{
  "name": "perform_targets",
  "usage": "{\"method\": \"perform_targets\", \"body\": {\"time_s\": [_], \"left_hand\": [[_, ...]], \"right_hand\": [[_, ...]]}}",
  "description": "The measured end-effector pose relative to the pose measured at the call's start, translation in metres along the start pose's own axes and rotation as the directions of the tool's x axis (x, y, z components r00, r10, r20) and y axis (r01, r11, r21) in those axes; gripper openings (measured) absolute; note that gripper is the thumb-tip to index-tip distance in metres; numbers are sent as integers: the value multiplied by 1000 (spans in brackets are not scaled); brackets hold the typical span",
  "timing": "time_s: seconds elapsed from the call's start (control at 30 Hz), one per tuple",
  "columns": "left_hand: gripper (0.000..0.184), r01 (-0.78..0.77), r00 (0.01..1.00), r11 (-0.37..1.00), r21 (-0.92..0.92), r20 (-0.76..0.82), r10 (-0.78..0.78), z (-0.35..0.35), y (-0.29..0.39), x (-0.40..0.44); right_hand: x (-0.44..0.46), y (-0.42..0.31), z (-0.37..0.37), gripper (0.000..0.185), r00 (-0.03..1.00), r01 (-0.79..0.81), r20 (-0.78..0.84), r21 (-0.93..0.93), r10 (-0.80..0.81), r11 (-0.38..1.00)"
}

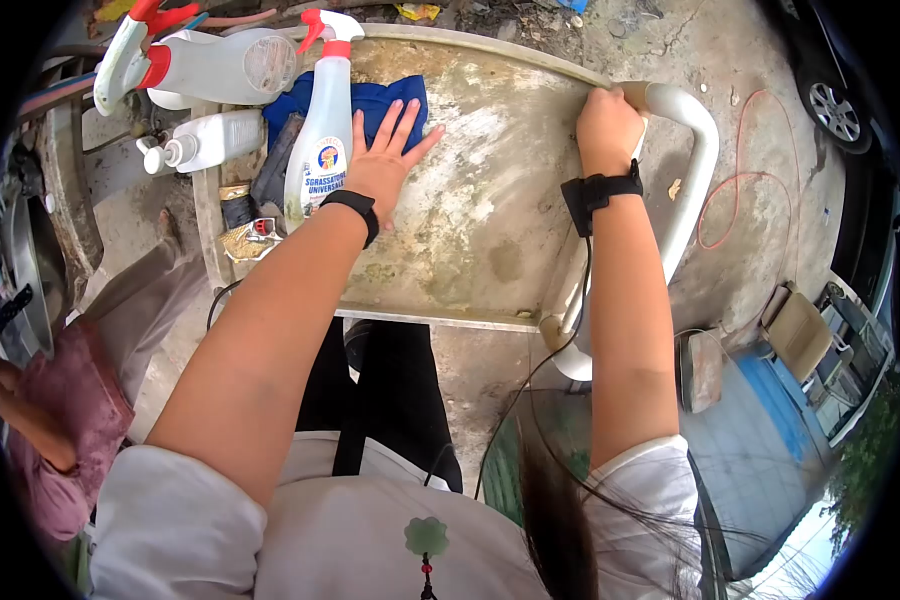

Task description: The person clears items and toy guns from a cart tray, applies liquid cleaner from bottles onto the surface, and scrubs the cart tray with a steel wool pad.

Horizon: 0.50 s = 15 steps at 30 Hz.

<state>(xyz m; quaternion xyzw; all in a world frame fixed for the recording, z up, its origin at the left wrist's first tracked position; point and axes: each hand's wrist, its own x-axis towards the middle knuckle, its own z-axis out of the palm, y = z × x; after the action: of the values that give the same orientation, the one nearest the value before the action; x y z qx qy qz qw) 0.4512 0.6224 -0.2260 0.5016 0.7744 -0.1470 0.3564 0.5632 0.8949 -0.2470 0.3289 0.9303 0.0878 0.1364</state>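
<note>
My left hand [387,162], fingers spread, is over the blue cloth [400,105] and the stained surface of the cart [500,190]. Just left of it stands a clear spray bottle [320,135] with a red and white trigger. At the cart's far right corner my right hand [610,125] is closed round the rim beside the bent white handle [705,140]. A white pump bottle [215,140] and a larger spray bottle [225,68] lie at the left end.
Wire spools [238,205] sit on the cart's left edge. A person in a pink top [80,400] is at the lower left. A dark car [835,110] stands at the right, near an orange hose [738,180]. A cable hangs from my right wrist.
</note>
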Motion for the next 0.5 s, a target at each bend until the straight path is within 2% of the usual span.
{"method": "perform_targets", "body": {"time_s": [0.07,0.17,0.27,0.3,0.37,0.47,0.5], "left_hand": [[157,-1,1000,1000,-2,-3,1,2,-1,2],[157,-6,1000,1000,-8,1,6,1,-2,2],[156,-7,1000,1000,-6,-3,7,1,-1,3],[156,-6,1000,1000,-4,-6,6,0,-2,3],[156,-7,1000,1000,-5,0,7,5,0,0],[156,-5,1000,1000,23,7,5,0,0,1],[156,-4,1000,1000,18,-4,4,1,-2,2]], "right_hand": [[-28,-9,-2,17,997,-16,80,5,16,1000],[-67,-25,-6,20,922,28,386,-41,-10,999],[-52,-19,-42,17,923,-26,385,17,18,1000],[-39,-16,-40,16,974,-20,227,31,13,999],[-6,-6,-23,14,996,-7,-89,60,12,998],[1,0,12,13,979,-17,-201,19,20,1000],[-15,-3,6,13,999,-8,-45,42,10,999]]}}
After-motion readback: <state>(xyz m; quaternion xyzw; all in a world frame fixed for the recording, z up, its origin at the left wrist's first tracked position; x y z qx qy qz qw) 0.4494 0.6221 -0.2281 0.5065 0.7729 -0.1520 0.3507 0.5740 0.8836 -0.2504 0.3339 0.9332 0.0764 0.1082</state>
